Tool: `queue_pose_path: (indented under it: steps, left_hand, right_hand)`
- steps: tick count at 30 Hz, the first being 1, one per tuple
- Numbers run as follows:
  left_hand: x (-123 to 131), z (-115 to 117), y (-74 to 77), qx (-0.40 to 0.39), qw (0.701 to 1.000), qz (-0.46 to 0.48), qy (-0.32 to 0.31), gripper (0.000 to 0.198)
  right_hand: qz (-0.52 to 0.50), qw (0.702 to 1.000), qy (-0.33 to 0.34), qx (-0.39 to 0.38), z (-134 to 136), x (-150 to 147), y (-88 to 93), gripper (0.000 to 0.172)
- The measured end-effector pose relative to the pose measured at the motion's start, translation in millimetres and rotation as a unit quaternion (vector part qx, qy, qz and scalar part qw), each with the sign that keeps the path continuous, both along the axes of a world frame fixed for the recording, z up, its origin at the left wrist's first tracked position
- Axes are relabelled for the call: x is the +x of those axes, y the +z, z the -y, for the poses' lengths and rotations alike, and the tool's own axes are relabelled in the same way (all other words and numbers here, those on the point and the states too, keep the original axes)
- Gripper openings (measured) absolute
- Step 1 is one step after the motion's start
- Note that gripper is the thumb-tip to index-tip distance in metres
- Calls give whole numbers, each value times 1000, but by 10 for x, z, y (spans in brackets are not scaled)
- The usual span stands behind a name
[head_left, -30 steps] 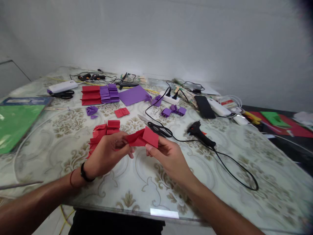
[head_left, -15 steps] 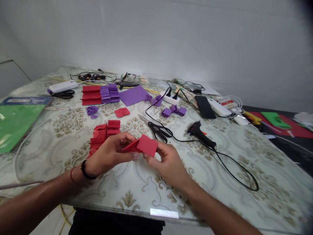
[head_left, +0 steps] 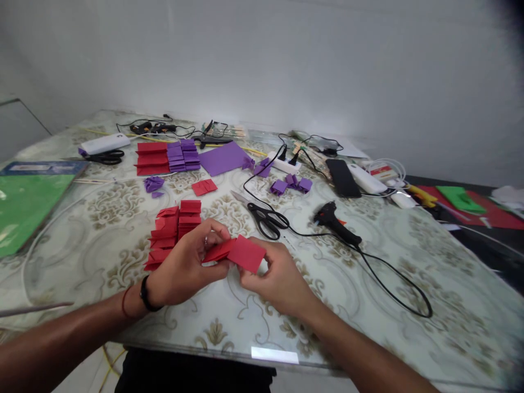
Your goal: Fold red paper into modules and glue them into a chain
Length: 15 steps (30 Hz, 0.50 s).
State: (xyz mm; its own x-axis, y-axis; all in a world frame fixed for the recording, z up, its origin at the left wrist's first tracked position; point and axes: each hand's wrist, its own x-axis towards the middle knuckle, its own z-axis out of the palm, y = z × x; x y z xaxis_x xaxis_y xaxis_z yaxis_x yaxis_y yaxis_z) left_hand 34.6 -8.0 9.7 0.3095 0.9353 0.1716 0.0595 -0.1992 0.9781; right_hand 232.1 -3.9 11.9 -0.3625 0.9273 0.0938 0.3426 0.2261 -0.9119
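Note:
Between my hands, above the near part of the table, is folded red paper (head_left: 246, 254) with a flat square face toward the right. My left hand (head_left: 190, 265) pinches its narrower folded left part between thumb and fingers. On the other side my right hand (head_left: 276, 273) grips the square part, thumb below and fingers behind. Stacks of folded red paper (head_left: 164, 234) lie just beyond my left hand, partly covered by it. A flat red folded piece (head_left: 204, 187) rests farther back. Black-handled scissors (head_left: 268, 219) lie open beyond my right hand.
A black glue gun (head_left: 338, 224) with a looping cord lies to the right. Farther back are purple paper (head_left: 225, 158), folded purple pieces (head_left: 290, 184), a power strip (head_left: 285, 164) and a phone (head_left: 343, 178). A green paper pack (head_left: 33, 207) sits at the left.
Both hands have dipped slightly with the red paper. Its square face has tilted, and the left part now looks flatter and more closed between my left fingers.

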Motion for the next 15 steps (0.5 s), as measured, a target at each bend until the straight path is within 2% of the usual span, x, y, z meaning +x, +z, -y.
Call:
queue_pose_path:
  steps: [10,15]
  left_hand:
    - [-26,-52,45,-8,999,34,-14,33]
    - [-44,-61,50,-10,1000,26,2,33]
  right_hand:
    - [9,999,5,32,-76,79,2,5]
    - [15,999,10,45,-93,122,19,5]
